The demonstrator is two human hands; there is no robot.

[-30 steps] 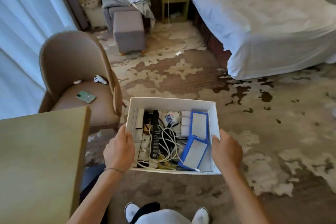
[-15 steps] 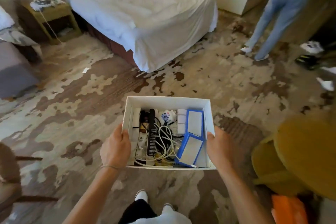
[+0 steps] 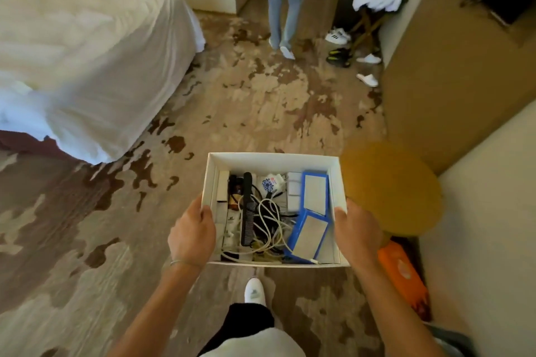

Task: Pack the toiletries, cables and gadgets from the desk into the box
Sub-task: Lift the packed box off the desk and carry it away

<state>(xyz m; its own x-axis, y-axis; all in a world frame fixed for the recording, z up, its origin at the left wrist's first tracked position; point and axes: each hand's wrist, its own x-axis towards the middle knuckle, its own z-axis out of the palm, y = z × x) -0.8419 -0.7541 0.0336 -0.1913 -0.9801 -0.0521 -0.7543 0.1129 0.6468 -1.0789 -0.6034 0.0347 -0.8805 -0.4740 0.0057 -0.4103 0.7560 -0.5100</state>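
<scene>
I carry a white open box in front of me, above the patterned carpet. My left hand grips its left wall, thumb over the rim. My right hand grips its right wall the same way. Inside lie a black comb, tangled white cables, two blue-framed flat packs, small white boxes and a white charger with a blue pattern.
A bed with white covers fills the left. A round yellow stool and an orange bag stand close on my right by a wall. A person in jeans stands ahead near scattered shoes and slippers.
The view has swung right: the desk and chair are gone, the bed has slid to the left, the stool and the standing person are nearer centre. Both hands hold the box as before.
</scene>
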